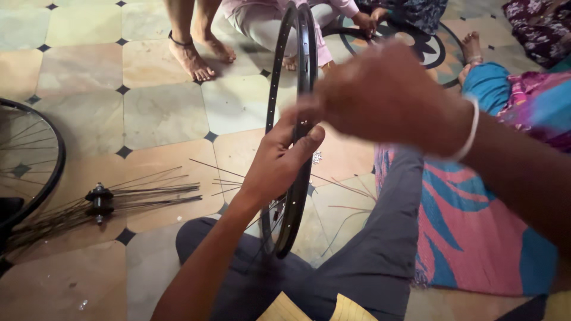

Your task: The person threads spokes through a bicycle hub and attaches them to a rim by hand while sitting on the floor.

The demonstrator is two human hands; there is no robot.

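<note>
The bare black rim (295, 128) stands upright on edge between the person's knees, its spoke holes empty as far as the view shows. The left hand (279, 160) clasps it from the side, thumb on the edge; the right hand (380, 98) is at the rim higher up, blurred, so I cannot tell its grip. A hub (100, 201) with a fan of spokes threaded in lies on the floor (160, 113) to the left, well apart, and loose spokes (229, 178) lie near the rim. By my judgement lacing has hardly begun: hub and rim are unjoined. A finished wheel (30, 160) lies at far left.
</note>
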